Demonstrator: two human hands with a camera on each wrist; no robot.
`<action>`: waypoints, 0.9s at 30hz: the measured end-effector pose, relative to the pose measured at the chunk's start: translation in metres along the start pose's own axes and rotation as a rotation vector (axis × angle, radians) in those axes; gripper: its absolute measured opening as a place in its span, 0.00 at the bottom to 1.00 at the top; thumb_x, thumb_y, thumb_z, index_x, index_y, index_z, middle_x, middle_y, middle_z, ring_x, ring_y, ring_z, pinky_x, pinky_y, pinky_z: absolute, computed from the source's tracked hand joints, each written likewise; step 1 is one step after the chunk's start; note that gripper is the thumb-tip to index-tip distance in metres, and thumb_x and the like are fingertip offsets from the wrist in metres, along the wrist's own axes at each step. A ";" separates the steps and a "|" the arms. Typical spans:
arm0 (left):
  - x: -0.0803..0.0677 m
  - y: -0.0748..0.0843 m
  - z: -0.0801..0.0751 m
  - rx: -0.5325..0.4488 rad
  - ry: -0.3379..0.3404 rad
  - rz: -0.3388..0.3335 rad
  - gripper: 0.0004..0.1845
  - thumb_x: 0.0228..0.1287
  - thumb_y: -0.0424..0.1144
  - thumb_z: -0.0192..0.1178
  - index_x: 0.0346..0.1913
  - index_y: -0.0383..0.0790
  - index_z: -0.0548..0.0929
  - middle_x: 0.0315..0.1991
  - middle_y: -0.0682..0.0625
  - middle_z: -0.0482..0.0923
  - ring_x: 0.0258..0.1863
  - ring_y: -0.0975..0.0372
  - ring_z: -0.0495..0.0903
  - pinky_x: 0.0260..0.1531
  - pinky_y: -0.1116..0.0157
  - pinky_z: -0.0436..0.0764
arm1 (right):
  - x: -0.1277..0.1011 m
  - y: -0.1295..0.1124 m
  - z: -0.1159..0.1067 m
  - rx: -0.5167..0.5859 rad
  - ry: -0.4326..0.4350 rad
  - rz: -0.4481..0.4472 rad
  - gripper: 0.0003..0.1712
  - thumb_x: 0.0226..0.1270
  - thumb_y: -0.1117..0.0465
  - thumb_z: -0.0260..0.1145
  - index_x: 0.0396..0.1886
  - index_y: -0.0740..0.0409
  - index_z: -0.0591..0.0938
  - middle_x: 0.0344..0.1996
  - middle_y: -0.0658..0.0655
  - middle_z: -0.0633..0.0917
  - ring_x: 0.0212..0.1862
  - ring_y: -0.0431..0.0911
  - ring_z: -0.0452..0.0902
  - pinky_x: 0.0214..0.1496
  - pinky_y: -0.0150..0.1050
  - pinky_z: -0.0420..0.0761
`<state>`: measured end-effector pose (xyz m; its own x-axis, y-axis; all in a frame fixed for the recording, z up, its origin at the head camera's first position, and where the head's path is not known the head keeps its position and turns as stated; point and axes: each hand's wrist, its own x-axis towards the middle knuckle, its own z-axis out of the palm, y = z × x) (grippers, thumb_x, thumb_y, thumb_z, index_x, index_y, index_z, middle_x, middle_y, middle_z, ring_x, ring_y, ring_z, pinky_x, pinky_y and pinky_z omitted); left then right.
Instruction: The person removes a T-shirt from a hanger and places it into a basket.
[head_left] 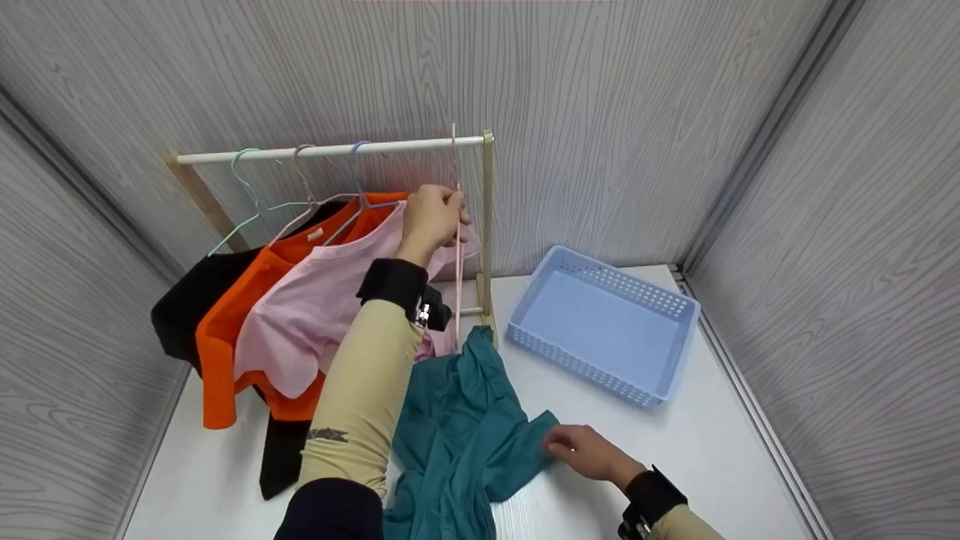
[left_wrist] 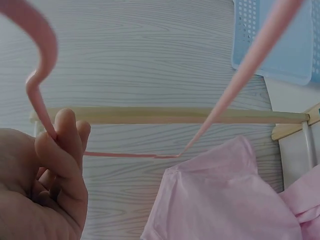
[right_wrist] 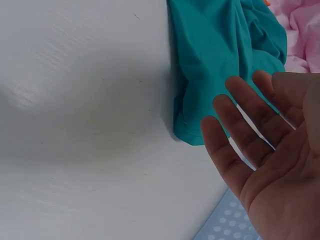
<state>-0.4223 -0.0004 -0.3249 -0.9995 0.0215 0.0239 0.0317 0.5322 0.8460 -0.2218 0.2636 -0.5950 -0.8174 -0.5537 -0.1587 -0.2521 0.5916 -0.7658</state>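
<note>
My left hand pinches a pink hanger near its neck, and the hook overlaps the right end of the rack's rail in the head view. Up close, the left hand has thumb and fingers curled round the hanger's wire. A teal garment lies crumpled on the table below the hanger. Beside its right edge is my right hand. The right wrist view shows that hand with loosely extended fingers, the fingertips right at the teal cloth.
The clothes rack carries a black garment, an orange top and a pink top on hangers, left of my left hand. At the right a blue perforated basket stands on the white table, near the wall.
</note>
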 end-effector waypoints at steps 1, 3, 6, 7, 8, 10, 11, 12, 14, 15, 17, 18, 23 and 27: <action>0.001 -0.003 0.002 0.009 -0.008 0.003 0.14 0.75 0.42 0.49 0.41 0.38 0.83 0.32 0.48 0.84 0.17 0.66 0.82 0.22 0.69 0.82 | 0.001 0.000 0.002 0.004 0.001 0.000 0.13 0.76 0.58 0.54 0.45 0.61 0.82 0.42 0.56 0.85 0.49 0.51 0.81 0.52 0.46 0.79; 0.002 -0.010 0.005 0.012 -0.030 0.014 0.14 0.75 0.41 0.48 0.40 0.36 0.82 0.31 0.47 0.84 0.15 0.67 0.80 0.20 0.70 0.81 | 0.003 0.001 0.004 0.011 0.000 0.012 0.14 0.76 0.57 0.54 0.45 0.61 0.82 0.42 0.55 0.85 0.49 0.51 0.81 0.52 0.46 0.79; 0.000 -0.019 0.007 -0.002 -0.063 0.038 0.15 0.75 0.39 0.47 0.38 0.34 0.81 0.31 0.45 0.82 0.15 0.66 0.79 0.17 0.70 0.80 | 0.008 0.000 0.007 0.002 -0.002 0.035 0.14 0.76 0.57 0.55 0.45 0.61 0.82 0.43 0.55 0.85 0.49 0.52 0.81 0.51 0.44 0.78; -0.002 -0.022 0.007 -0.004 -0.077 0.040 0.15 0.75 0.40 0.47 0.37 0.34 0.80 0.30 0.45 0.81 0.15 0.65 0.78 0.17 0.70 0.80 | 0.010 -0.001 0.008 -0.008 0.000 0.040 0.14 0.75 0.57 0.55 0.45 0.61 0.82 0.43 0.56 0.85 0.49 0.52 0.81 0.50 0.45 0.79; -0.004 -0.026 0.006 0.015 -0.092 0.045 0.15 0.75 0.41 0.47 0.36 0.36 0.80 0.29 0.45 0.80 0.16 0.64 0.78 0.18 0.70 0.80 | 0.013 -0.003 0.009 -0.014 0.000 0.050 0.14 0.75 0.58 0.55 0.46 0.62 0.81 0.44 0.57 0.85 0.49 0.53 0.80 0.50 0.45 0.79; -0.012 -0.036 0.000 0.135 -0.108 0.061 0.16 0.75 0.42 0.47 0.32 0.39 0.80 0.26 0.46 0.78 0.18 0.62 0.76 0.20 0.69 0.78 | 0.019 -0.009 0.014 -0.050 0.017 0.067 0.14 0.74 0.60 0.57 0.51 0.63 0.79 0.48 0.60 0.82 0.51 0.56 0.79 0.51 0.49 0.78; -0.017 -0.042 -0.004 0.214 -0.116 0.074 0.17 0.75 0.43 0.47 0.31 0.40 0.79 0.25 0.47 0.77 0.19 0.61 0.76 0.21 0.69 0.76 | 0.023 -0.012 0.016 -0.075 0.036 0.080 0.15 0.73 0.60 0.58 0.53 0.63 0.77 0.51 0.62 0.81 0.52 0.57 0.78 0.51 0.51 0.78; -0.022 -0.050 -0.008 0.301 -0.126 0.083 0.17 0.75 0.44 0.47 0.30 0.40 0.79 0.24 0.48 0.76 0.20 0.60 0.75 0.21 0.67 0.73 | 0.028 -0.016 0.019 -0.104 0.064 0.092 0.17 0.72 0.60 0.60 0.56 0.63 0.75 0.54 0.65 0.78 0.53 0.59 0.77 0.51 0.54 0.78; -0.033 -0.069 -0.014 0.466 -0.153 0.092 0.16 0.74 0.45 0.48 0.30 0.41 0.79 0.22 0.49 0.73 0.21 0.58 0.74 0.22 0.65 0.70 | 0.038 -0.024 0.026 -0.160 0.108 0.134 0.26 0.69 0.58 0.63 0.63 0.61 0.70 0.62 0.68 0.71 0.58 0.64 0.73 0.51 0.59 0.77; -0.040 -0.080 -0.017 0.524 -0.172 0.087 0.16 0.73 0.45 0.48 0.30 0.40 0.80 0.21 0.50 0.73 0.21 0.58 0.75 0.22 0.65 0.69 | 0.045 -0.029 0.030 -0.194 0.124 0.157 0.31 0.67 0.56 0.65 0.67 0.58 0.67 0.65 0.69 0.67 0.61 0.66 0.71 0.52 0.61 0.77; -0.054 -0.104 -0.019 0.579 -0.235 0.056 0.15 0.73 0.44 0.49 0.34 0.39 0.81 0.22 0.48 0.77 0.22 0.56 0.78 0.23 0.63 0.72 | 0.058 -0.039 0.041 -0.243 0.118 0.190 0.41 0.63 0.50 0.69 0.72 0.53 0.63 0.71 0.69 0.59 0.64 0.69 0.66 0.51 0.64 0.76; -0.062 -0.118 -0.019 0.589 -0.271 0.033 0.14 0.72 0.44 0.50 0.36 0.39 0.82 0.22 0.47 0.79 0.22 0.55 0.80 0.23 0.62 0.74 | 0.065 -0.044 0.047 -0.271 0.093 0.203 0.46 0.60 0.46 0.71 0.74 0.49 0.60 0.73 0.69 0.55 0.67 0.71 0.62 0.52 0.65 0.76; -0.106 -0.178 -0.007 0.595 -0.401 -0.062 0.13 0.70 0.45 0.54 0.45 0.40 0.82 0.37 0.44 0.84 0.29 0.53 0.83 0.31 0.59 0.80 | 0.092 -0.070 0.087 -0.483 -0.118 0.239 0.60 0.45 0.26 0.70 0.76 0.34 0.55 0.78 0.62 0.45 0.73 0.72 0.51 0.46 0.63 0.80; -0.136 -0.210 0.000 0.491 -0.469 -0.186 0.15 0.71 0.44 0.55 0.51 0.38 0.80 0.45 0.42 0.81 0.23 0.54 0.81 0.23 0.60 0.82 | 0.103 -0.082 0.118 -0.732 -0.178 0.271 0.62 0.35 0.20 0.69 0.74 0.25 0.57 0.79 0.56 0.48 0.74 0.68 0.52 0.42 0.64 0.81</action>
<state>-0.2932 -0.1150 -0.5054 -0.8842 0.1973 -0.4233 -0.0301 0.8804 0.4732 -0.2241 0.0894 -0.6219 -0.8196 -0.3843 -0.4249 -0.3830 0.9191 -0.0926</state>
